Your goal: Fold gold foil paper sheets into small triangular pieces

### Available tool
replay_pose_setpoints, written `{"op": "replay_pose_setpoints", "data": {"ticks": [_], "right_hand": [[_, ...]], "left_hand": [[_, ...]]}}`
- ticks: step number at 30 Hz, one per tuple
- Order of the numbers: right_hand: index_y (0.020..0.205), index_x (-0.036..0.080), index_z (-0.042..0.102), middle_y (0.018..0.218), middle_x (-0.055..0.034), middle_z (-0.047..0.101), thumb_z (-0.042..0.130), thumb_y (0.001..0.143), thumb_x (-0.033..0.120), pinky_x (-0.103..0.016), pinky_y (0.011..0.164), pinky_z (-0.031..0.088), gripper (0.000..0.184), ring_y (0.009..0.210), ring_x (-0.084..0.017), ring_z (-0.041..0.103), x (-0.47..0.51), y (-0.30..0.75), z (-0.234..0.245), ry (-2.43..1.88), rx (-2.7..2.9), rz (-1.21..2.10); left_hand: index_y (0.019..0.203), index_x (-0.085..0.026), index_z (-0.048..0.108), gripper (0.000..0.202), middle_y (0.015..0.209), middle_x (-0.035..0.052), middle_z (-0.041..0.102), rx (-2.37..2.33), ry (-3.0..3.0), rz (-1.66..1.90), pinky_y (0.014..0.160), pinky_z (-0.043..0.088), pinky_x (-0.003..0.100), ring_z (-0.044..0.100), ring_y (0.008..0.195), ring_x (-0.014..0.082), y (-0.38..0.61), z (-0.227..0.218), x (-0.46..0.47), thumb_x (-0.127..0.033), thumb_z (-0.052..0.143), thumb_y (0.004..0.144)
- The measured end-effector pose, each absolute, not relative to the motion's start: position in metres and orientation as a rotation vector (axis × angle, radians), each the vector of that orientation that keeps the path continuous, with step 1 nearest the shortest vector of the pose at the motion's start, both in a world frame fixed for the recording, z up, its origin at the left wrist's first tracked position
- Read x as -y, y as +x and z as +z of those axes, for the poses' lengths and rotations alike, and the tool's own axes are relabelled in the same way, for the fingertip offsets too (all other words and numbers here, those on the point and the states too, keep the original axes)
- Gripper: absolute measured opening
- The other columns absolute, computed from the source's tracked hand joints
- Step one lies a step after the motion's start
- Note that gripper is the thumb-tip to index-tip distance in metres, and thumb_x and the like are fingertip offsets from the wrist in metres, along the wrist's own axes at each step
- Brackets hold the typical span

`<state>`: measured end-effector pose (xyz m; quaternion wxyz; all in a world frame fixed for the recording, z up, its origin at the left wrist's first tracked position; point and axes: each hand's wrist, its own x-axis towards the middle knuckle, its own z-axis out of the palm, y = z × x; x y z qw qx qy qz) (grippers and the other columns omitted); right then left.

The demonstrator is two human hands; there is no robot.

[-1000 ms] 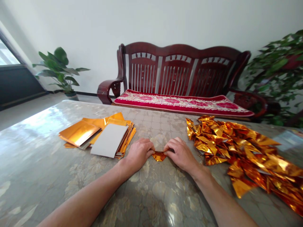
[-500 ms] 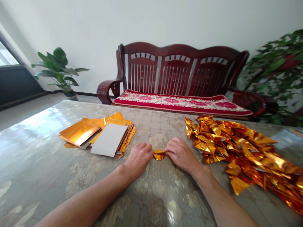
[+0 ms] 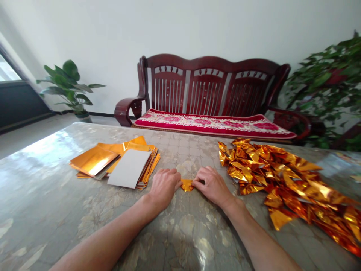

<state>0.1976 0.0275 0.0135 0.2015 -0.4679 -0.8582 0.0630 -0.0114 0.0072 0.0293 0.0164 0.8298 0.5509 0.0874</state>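
A small folded piece of gold foil paper [image 3: 186,185] lies on the marble-patterned table [image 3: 183,233] between my two hands. My left hand [image 3: 164,187] pinches its left end with curled fingers. My right hand [image 3: 213,185] pinches its right end the same way. Both hands rest on the tabletop and cover most of the paper. To the left lies a stack of flat gold sheets [image 3: 115,163], one turned white side up. To the right spreads a heap of folded gold foil pieces [image 3: 284,180].
Behind the table stands a dark red wooden bench [image 3: 208,90] with a red flowered cushion. A potted plant [image 3: 69,88] stands on the floor at the left, and a leafy plant [image 3: 329,86] fills the right edge. A dark window frame is at far left.
My hands have moved closer together on the gold paper, and less of it shows between them. The view has tilted slightly.
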Motion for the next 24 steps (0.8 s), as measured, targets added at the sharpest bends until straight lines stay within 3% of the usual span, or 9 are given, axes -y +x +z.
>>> {"op": "replay_pose_setpoints", "data": {"ticks": [2, 5, 10, 14, 21, 24], "right_hand": [[0.073, 0.023, 0.064, 0.079, 0.0010, 0.062, 0.071, 0.083, 0.030, -0.029, 0.074, 0.039, 0.014, 0.082, -0.017, 0.052, -0.030, 0.197, 0.011, -1.330, 2.372, 0.210], [0.086, 0.024, 0.064, 0.084, 0.0010, 0.063, 0.074, 0.081, 0.031, -0.030, 0.076, 0.039, 0.013, 0.086, -0.018, 0.053, -0.031, 0.200, 0.008, -1.343, 2.358, 0.219], [0.081, 0.024, 0.062, 0.085, 0.0007, 0.062, 0.073, 0.082, 0.031, -0.031, 0.078, 0.038, 0.013, 0.088, -0.019, 0.052, -0.029, 0.203, 0.008, -1.310, 2.382, 0.232], [0.081, 0.023, 0.061, 0.087, 0.0011, 0.062, 0.074, 0.081, 0.027, -0.031, 0.078, 0.039, 0.013, 0.089, -0.019, 0.052, -0.027, 0.204, 0.009, -1.290, 2.367, 0.252], [0.091, 0.025, 0.065, 0.085, 0.0017, 0.065, 0.074, 0.079, 0.024, -0.032, 0.078, 0.040, 0.015, 0.088, -0.019, 0.053, -0.026, 0.208, 0.009, -1.222, 2.350, 0.301], [0.082, 0.025, 0.066, 0.083, 0.0015, 0.064, 0.074, 0.078, 0.024, -0.031, 0.078, 0.040, 0.009, 0.088, -0.019, 0.053, -0.026, 0.209, 0.009, -1.197, 2.335, 0.328]], "left_hand": [[0.086, -0.021, 0.065, 0.013, 0.088, 0.0024, 0.068, -1.727, 2.483, 0.330, 0.072, 0.041, 0.028, 0.064, 0.085, 0.0196, -0.015, 0.025, -0.012, -0.034, 0.062, 0.089], [0.100, -0.023, 0.063, 0.024, 0.091, 0.0013, 0.068, -1.702, 2.373, 0.408, 0.072, 0.041, 0.026, 0.064, 0.086, 0.0195, -0.021, 0.018, -0.015, -0.040, 0.068, 0.084], [0.087, -0.023, 0.064, 0.023, 0.087, 0.0014, 0.064, -1.647, 2.338, 0.412, 0.072, 0.039, 0.026, 0.061, 0.087, 0.0200, -0.026, 0.013, -0.015, -0.044, 0.070, 0.080], [0.080, -0.022, 0.064, 0.017, 0.085, 0.0016, 0.063, -1.588, 2.306, 0.442, 0.072, 0.037, 0.026, 0.059, 0.088, 0.0198, -0.024, 0.015, -0.015, -0.038, 0.071, 0.079], [0.076, -0.020, 0.058, 0.011, 0.069, -0.0034, 0.060, -1.464, 2.175, 0.540, 0.057, 0.029, 0.023, 0.054, 0.065, 0.0136, -0.021, 0.017, -0.011, -0.027, 0.064, 0.082], [0.076, -0.020, 0.055, 0.012, 0.071, -0.0033, 0.058, -1.401, 2.204, 0.670, 0.059, 0.031, 0.023, 0.053, 0.066, 0.0130, -0.022, 0.016, -0.008, -0.024, 0.059, 0.087]]}}
